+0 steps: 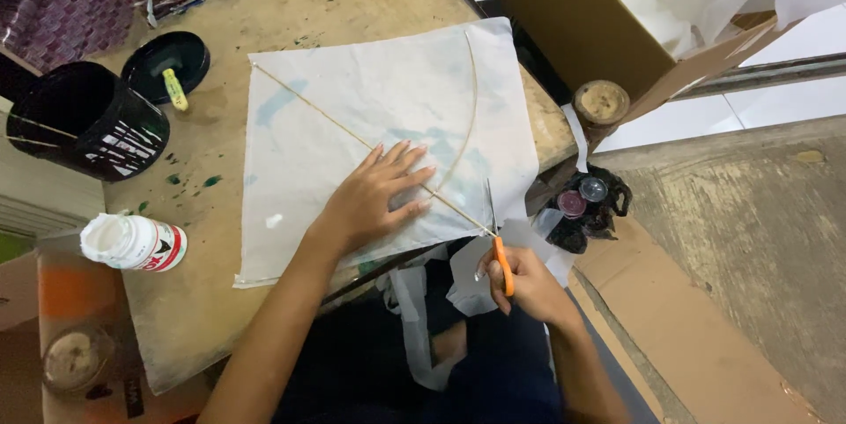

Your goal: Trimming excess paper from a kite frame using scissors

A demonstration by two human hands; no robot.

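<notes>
Kite paper pinned flat, scissors at its corner

Glue bottle (134,242) lies tipped at the table's (194,301) left edge, within your reach. Your left hand (374,197) lies flat, fingers spread, grasping nothing, holding the white kite (352,115) steady where its sticks cross. Your right hand (527,283) is clenched on orange-handled scissors (499,243), blades at the kite's near right corner. Whether the blades bite paper is hard to make out.
</notes>
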